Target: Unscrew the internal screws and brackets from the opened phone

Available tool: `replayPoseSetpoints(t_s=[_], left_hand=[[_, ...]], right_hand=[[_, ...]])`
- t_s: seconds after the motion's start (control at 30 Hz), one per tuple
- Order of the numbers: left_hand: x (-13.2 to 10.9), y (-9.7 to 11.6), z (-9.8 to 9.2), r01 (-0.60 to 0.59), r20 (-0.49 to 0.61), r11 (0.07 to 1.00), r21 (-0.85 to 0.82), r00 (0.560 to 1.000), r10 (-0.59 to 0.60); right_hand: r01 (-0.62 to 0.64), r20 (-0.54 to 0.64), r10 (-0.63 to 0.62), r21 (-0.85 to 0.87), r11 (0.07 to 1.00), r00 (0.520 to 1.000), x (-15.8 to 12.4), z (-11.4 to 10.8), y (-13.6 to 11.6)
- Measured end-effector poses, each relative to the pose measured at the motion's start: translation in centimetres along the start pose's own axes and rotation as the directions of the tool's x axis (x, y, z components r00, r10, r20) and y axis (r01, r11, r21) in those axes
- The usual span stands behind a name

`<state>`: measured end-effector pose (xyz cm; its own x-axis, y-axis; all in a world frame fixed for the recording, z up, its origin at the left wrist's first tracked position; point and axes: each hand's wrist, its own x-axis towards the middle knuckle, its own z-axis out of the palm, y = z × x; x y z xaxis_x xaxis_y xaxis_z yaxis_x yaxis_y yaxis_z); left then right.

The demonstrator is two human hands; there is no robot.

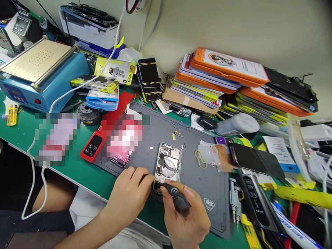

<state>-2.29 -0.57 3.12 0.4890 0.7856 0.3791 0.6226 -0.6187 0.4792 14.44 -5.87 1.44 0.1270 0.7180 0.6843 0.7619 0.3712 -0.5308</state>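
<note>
The left hand (133,186) lies knuckles up, fingers curled at the opened phone (168,164)'s near-left corner; whether its grip holds anything cannot be told. The right hand (185,214) pinches a dark tool (176,193) slanting toward the phone's near end. The phone lies on the grey mat (207,183), long axis pointing away from the person, far end slightly right.

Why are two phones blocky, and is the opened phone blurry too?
Head view: mosaic squares cover the cabled phone and most of the red-lit phone; head view: the opened phone looks fairly sharp, though the right hand partly hides its near end.
</note>
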Motion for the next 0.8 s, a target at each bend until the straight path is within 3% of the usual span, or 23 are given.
replayPoseSetpoints(t_s=[0.23, 0.6, 0.8], left_hand=[[0.0, 0.0, 0.0, 0.023, -0.001, 1.0, -0.017, 1.0, -0.023], [0.0, 0.0, 0.0, 0.013, -0.012, 1.0, -0.019, 1.0, -0.013], [0.7, -0.3, 0.3, 0.005, -0.027, 0.997, -0.078, 1.0, -0.007]], right_hand=[[-0.079, -0.027, 0.084, 0.134, 0.988, 0.996, 0.0, 0.4, 0.1], [-0.148, -0.05, 0.152, 0.083, 0.986, 0.987, -0.4, 0.3, 0.2], [-0.267, -0.069, 0.288, 0.218, 0.939, 0.955, 0.3, 0.4, -0.4]])
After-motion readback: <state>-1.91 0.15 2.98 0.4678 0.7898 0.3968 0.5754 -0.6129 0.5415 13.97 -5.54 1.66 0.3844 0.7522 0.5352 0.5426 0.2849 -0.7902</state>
